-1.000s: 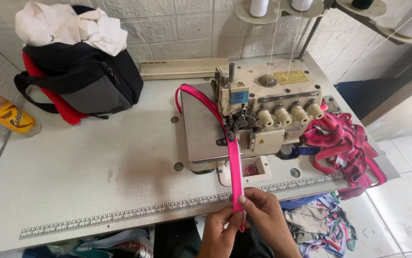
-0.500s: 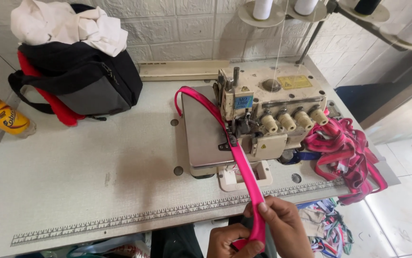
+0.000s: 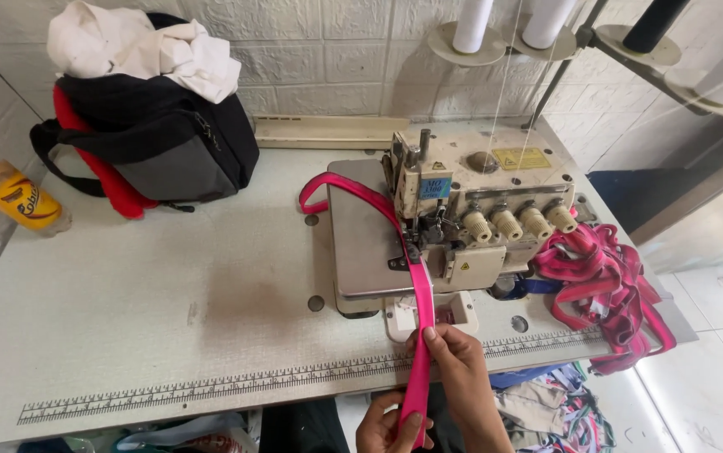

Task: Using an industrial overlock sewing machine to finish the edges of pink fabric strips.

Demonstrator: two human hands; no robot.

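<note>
Two hands are working at the near edge of the desk (image 3: pixel 126 335), both gripping one pink strap (image 3: pixel 419 310). The right hand (image 3: pixel 460 361) is reaching forward over the desk edge, its wrist angling up from the lower right, with the thumb pressing on the strap's face and the fingers curling behind it, so the strap is being pinched just in front of the sewing machine (image 3: pixel 470 218). The left hand (image 3: pixel 388 428) is sitting lower, at the bottom edge of the view and only partly showing, and its thumb and fingers are closing around the strap's lower end. The strap is running taut and nearly straight from the hands up to the machine's presser foot, then passing under it and looping back in an arc over the machine's flat bed toward the left. A pile of finished pink straps (image 3: pixel 605 285) is lying to the right of the machine, spilling over the desk's edge. A black and red bag (image 3: pixel 151 151) with white cloth (image 3: pixel 143 46) on top is standing at the far left of the desk, well apart from the hands, and a plastic bottle (image 3: pixel 13 197) is lying beside it.
</note>
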